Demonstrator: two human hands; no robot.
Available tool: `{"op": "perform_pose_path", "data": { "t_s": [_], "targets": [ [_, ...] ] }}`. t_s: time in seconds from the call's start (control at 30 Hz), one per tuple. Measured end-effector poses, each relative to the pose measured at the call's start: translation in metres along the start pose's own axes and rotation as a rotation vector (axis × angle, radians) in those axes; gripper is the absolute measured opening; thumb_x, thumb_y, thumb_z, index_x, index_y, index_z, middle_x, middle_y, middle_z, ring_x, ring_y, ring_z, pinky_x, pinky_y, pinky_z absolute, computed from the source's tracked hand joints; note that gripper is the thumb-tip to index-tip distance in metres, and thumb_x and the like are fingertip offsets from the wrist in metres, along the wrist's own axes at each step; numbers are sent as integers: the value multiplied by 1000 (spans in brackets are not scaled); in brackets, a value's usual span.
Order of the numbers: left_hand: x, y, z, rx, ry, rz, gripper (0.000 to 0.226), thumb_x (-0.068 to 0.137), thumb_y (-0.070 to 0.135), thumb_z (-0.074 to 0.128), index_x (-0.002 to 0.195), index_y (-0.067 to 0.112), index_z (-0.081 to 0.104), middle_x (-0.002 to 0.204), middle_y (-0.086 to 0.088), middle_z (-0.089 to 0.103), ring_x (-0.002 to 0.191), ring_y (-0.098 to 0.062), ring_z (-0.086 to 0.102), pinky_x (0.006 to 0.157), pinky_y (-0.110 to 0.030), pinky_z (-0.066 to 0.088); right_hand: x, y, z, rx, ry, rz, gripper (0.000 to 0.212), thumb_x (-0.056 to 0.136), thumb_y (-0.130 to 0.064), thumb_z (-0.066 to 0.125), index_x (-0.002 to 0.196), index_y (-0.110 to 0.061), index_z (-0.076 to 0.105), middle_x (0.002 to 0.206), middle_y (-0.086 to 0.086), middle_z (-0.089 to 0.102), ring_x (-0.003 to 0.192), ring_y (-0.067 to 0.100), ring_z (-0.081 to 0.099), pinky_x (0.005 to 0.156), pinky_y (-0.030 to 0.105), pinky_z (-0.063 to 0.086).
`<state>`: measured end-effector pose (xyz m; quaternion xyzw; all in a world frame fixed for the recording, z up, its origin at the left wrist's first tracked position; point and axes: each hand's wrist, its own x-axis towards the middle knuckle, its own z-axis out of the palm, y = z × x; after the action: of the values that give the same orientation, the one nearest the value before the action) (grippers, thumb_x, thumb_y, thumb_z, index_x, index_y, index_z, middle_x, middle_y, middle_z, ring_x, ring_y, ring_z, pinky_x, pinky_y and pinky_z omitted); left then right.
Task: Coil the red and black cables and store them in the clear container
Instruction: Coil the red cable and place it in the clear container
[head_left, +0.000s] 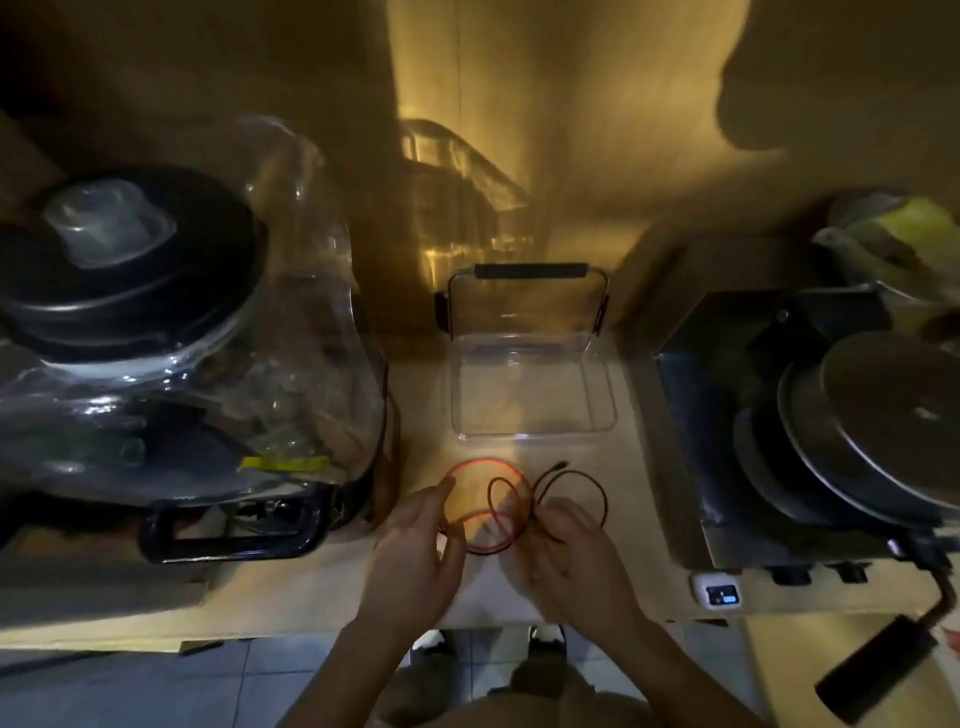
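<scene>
A red cable lies in loose loops on the counter, just in front of the clear container. A black cable loops to its right, one plug end pointing toward the container. My left hand touches the left side of the red loops with its fingers spread. My right hand pinches both cables where they cross. The container stands open, with nothing in it, its lid raised behind it.
A large clear jar with a black lid and other clutter fill the left. A metal box holding stacked dark discs stands at the right. A small white device sits at the counter's front edge.
</scene>
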<state>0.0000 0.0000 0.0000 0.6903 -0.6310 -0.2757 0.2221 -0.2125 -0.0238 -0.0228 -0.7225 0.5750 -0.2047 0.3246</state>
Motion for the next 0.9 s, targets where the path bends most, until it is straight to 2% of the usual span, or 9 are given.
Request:
{"op": "perform_pose_path", "data": {
  "t_s": [0.13,0.2,0.33,0.43,0.53,0.7,0.83,0.9],
  "targets": [
    [-1,-14,-2,8,-71,24,50,88,34,49,136,22,51,123,1,64,111,-17,59,90,-32,50,-2,-6,14,-12,-86,81,22,85,-31,54,103,-28,68,96,-11,66,89,4,58,81,30,52],
    [-3,-21,-2,27,-115,44,49,88,35,48,136,22,52,123,3,64,113,-15,59,91,-30,49,-1,-11,23,-36,-97,122,24,84,-34,53,102,-29,69,97,-10,69,89,4,58,81,30,52],
    [0,-29,-4,-16,-179,95,42,89,31,48,129,23,59,120,6,66,108,-11,59,88,-26,49,7,-20,28,-74,-127,221,31,85,-25,52,108,-26,72,105,-5,73,93,12,65,83,29,53],
    [2,-29,0,-38,-213,111,38,92,28,49,127,23,61,121,4,67,107,-8,59,86,-18,44,8,-22,28,-115,-167,243,29,89,-18,55,108,-32,71,103,-8,74,89,10,67,75,22,51],
    [3,-23,5,-80,-216,97,33,94,22,55,126,21,63,121,5,68,108,-6,59,86,-11,38,7,-21,28,-147,-201,246,28,90,-19,55,106,-34,72,100,-8,75,85,11,67,71,20,49],
    [7,-11,12,-87,-234,61,32,94,24,52,125,26,63,122,11,66,111,-5,58,87,-13,39,10,-19,20,-37,-234,214,24,90,-21,55,103,-33,72,95,-11,74,83,5,65,78,22,53],
    [7,-9,19,-38,-206,13,39,88,35,47,122,29,63,120,11,68,107,-7,61,89,-23,48,11,-13,13,16,-227,164,21,88,-22,57,95,-35,72,82,-18,69,75,0,63,71,22,52],
    [9,-4,23,-26,-190,16,37,88,37,47,120,31,63,116,12,69,102,-6,61,85,-25,50,13,-12,8,88,-215,150,20,89,-19,60,87,-36,70,77,-21,69,75,-2,63,69,18,50]
  ]
}}
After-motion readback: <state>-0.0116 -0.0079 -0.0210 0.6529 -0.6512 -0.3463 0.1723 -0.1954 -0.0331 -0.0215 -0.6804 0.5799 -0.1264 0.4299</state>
